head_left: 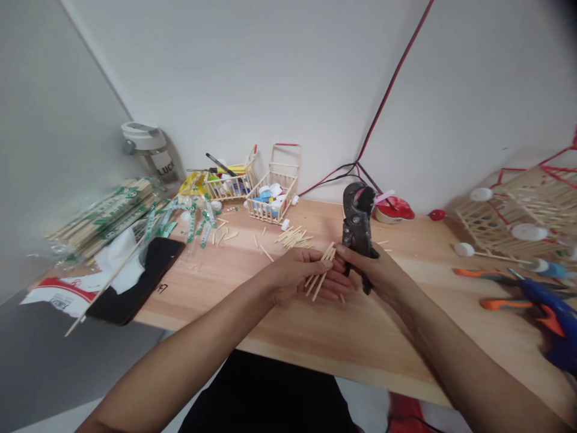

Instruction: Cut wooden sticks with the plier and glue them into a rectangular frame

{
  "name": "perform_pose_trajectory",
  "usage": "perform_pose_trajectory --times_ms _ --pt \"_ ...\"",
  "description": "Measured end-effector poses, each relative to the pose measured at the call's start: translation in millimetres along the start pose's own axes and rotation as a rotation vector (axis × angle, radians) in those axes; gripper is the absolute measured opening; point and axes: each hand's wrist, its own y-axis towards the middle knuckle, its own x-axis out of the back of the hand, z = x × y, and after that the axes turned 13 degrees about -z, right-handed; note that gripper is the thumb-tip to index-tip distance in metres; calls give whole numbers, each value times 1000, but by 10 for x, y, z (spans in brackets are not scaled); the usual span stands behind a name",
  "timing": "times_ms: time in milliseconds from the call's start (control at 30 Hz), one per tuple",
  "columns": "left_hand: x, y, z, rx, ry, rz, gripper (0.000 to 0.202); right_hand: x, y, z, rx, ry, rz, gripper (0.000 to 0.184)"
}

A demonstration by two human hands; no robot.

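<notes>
My left hand (301, 278) lies palm up over the wooden table (252, 300) with a few short wooden sticks (321, 272) resting across its fingers, thumb closed over them. My right hand (378, 273) grips a dark metal cutter (357, 227), which stands upright with its jaws pointing up, right beside the sticks. The thumb of my right hand touches the ends of the sticks.
A pile of cut sticks (295, 237) lies behind my hands. Two small stick baskets (274, 186) with bottle caps stand by the wall. Wrapped chopsticks (108, 216) and a black phone (139, 276) lie left. A blue glue gun (552, 310) and a stick frame (527, 216) are right.
</notes>
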Motion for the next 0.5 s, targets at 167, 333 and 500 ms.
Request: perform_pose_trajectory --times_ms 167,333,500 --pt "5 25 0 -9 39 -4 28 -3 -2 53 88 -111 -29 35" --pt "14 42 3 -17 75 4 31 -20 20 80 176 -255 -48 28" --pt "2 39 -3 -3 56 -14 33 -22 8 67 152 -217 -90 31"
